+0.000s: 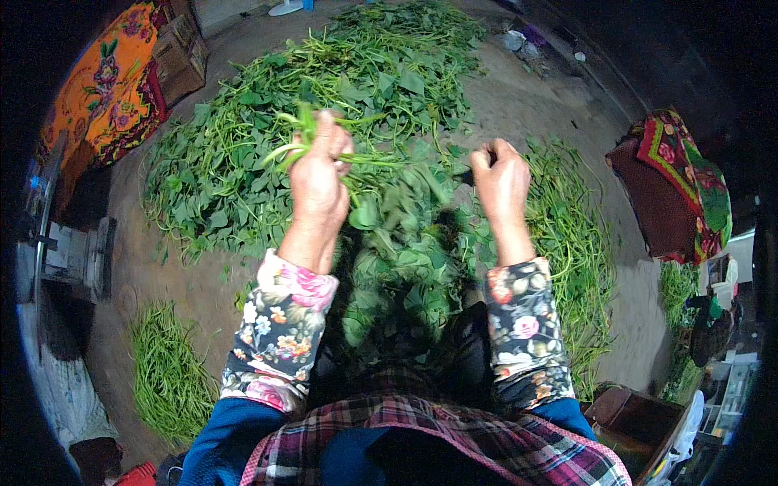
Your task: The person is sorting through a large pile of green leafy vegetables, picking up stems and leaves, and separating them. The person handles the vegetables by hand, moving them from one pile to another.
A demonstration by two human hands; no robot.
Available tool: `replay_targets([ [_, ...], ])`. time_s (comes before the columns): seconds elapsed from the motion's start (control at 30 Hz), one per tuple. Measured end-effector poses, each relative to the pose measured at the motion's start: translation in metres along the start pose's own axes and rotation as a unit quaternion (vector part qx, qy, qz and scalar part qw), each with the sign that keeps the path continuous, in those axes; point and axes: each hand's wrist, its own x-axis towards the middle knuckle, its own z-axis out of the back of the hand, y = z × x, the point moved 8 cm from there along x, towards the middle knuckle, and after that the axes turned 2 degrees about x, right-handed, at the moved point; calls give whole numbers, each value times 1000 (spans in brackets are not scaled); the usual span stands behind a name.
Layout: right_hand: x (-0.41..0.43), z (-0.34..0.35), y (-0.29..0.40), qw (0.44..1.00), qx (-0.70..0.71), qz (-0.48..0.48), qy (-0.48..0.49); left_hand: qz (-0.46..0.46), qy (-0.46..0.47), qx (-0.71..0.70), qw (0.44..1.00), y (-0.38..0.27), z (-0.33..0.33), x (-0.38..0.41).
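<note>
My left hand (321, 159) is closed round a small bunch of green leafy stems (304, 124), whose pale ends stick out past the fingers. Level with it on the right is my right hand (503, 173), its fingers curled; whether something thin is pinched in them cannot be seen. Below and between the hands, blurred green leaves (404, 243) hang or lie over my lap. Beyond them a large heap of leafy vines (243, 146) covers the floor. Bare green stems (568, 243) lie in a long pile beside my right forearm.
Another pile of green stems (167, 370) is on the floor at lower left. An orange patterned cloth (106, 91) hangs at upper left by a cardboard box (179, 61). A cloth-covered item (659, 194) stands at right. A brown wooden box (638, 419) and plastic bag (684, 437) are at lower right.
</note>
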Motion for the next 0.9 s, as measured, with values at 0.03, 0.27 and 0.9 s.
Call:
replay_targets([
  [0.03,4,-5,-17,997,-22,-41,70,-1,3,-17,1000,-4,10,3],
  [0.27,-35,-14,71,943,265,64,193,28,-16,-15,999,13,21,5],
  [0.9,-42,-41,99,935,302,52,179,7,-26,-31,999,21,11,1],
])
